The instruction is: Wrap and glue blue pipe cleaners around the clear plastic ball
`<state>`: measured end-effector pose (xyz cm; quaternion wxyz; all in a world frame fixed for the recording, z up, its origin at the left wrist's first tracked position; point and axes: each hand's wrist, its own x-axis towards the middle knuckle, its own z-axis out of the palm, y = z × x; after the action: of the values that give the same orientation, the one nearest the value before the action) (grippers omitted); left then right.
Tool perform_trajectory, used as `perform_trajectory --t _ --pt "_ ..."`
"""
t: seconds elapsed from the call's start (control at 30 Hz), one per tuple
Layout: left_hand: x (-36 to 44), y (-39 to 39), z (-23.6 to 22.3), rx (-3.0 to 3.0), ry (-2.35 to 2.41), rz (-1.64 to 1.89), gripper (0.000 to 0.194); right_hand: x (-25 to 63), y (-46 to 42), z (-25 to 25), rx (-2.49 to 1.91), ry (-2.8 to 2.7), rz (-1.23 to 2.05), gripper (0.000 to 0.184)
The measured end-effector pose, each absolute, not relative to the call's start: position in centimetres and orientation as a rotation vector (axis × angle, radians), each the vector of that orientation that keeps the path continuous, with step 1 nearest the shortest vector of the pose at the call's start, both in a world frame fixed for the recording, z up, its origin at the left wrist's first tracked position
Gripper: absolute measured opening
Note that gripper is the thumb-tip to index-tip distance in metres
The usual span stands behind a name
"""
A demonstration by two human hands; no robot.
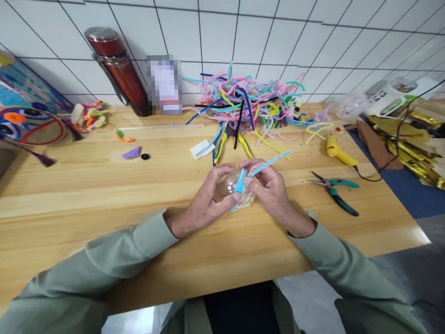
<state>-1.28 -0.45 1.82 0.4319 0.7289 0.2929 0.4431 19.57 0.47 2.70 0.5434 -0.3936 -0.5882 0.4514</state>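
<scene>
My left hand point(205, 201) is closed around a clear plastic ball point(226, 185) held just above the wooden table point(99, 191). A light blue pipe cleaner point(261, 169) wraps over the ball and sticks out to the upper right. My right hand point(269, 187) pinches that pipe cleaner against the ball, fingers closed. Both hands meet at the table's middle.
A tangled heap of coloured pipe cleaners point(247, 100) lies at the back. A yellow glue gun point(339, 153) and teal-handled pliers point(336, 190) rest to the right. A red flask point(119, 68) stands at the back left beside a colourful craft piece point(21, 115). Gold foil point(415, 150) lies far right.
</scene>
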Motion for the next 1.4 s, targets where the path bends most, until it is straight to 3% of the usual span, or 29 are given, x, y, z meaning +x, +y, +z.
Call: perform_trajectory --t 0.67,0.83,1.0,1.4 --pt "-1.51 -0.11 1.10 1.733 0.650 1.047 0.056 19.74 0.47 3.38 -0.980 -1.381 1.158 0.015" --pt "-1.67 -0.22 1.08 1.692 0.653 0.984 0.068 19.78 0.49 3.21 -0.981 -1.385 1.141 0.014" --pt "-1.71 -0.05 1.32 1.638 0.638 0.960 0.056 19.82 0.54 2.90 -0.970 -1.403 1.122 0.014" --pt "-1.29 -0.22 1.44 1.658 0.661 1.032 0.054 19.68 0.00 3.61 -0.965 -1.455 1.133 0.015"
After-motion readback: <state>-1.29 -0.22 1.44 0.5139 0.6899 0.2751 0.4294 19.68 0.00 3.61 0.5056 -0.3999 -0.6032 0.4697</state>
